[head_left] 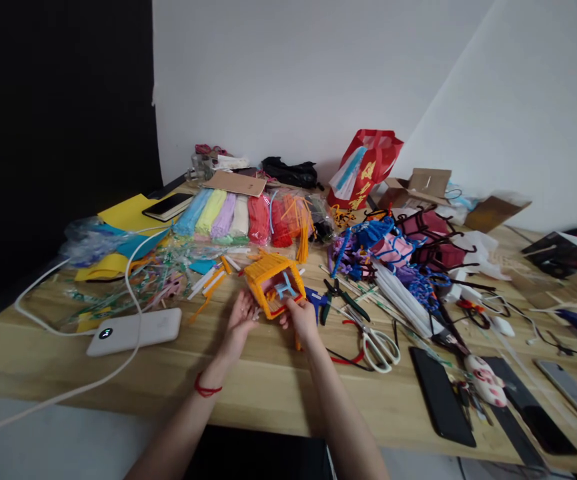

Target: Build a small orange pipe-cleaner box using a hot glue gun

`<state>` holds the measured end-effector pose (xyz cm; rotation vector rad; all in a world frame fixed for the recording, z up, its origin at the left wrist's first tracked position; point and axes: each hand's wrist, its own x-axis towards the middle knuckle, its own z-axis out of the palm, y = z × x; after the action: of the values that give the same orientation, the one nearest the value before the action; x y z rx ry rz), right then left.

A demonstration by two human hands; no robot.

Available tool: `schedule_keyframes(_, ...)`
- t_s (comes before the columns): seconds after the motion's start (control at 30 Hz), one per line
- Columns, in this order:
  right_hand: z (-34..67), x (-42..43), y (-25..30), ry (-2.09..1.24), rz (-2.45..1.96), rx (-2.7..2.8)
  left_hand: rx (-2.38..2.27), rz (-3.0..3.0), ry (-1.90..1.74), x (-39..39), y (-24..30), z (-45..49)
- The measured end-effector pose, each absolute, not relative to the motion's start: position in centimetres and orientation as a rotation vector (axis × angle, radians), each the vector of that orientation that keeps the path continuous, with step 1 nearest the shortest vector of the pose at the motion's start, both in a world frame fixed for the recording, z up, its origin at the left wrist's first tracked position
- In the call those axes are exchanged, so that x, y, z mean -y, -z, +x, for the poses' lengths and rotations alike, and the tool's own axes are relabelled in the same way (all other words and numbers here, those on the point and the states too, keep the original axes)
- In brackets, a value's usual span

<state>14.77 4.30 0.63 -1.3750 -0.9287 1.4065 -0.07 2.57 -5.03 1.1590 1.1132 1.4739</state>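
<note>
A small orange house-shaped model [274,283] made of fuzzy sticks stands on the wooden table [268,387], with a pale blue piece inside its open front. My left hand [239,321] rests at the model's lower left corner, fingers partly curled against it. My right hand [299,319] grips the model's lower right edge between thumb and fingers. A red cord circles my left wrist.
Packs of coloured fuzzy sticks [248,217] lie behind the model. Pliers [341,297] and white scissors [375,343] sit right of my hands, a white power bank [135,330] with cable to the left. Phones [441,397], a red bag [365,167] and boxes crowd the right side.
</note>
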Motion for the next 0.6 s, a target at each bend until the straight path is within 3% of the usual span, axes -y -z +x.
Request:
schedule_keyframes(0.23,14.7,-5.6,0.1,-1.600,-1.277,0.728,-1.707,1.747,-1.190,-1.2,4.0,-1.4)
schedule_keyframes(0.6,11.5,-8.3,0.0,-1.731,-1.164,0.609,-1.566,1.553,-1.078,0.7,2.4,-3.3)
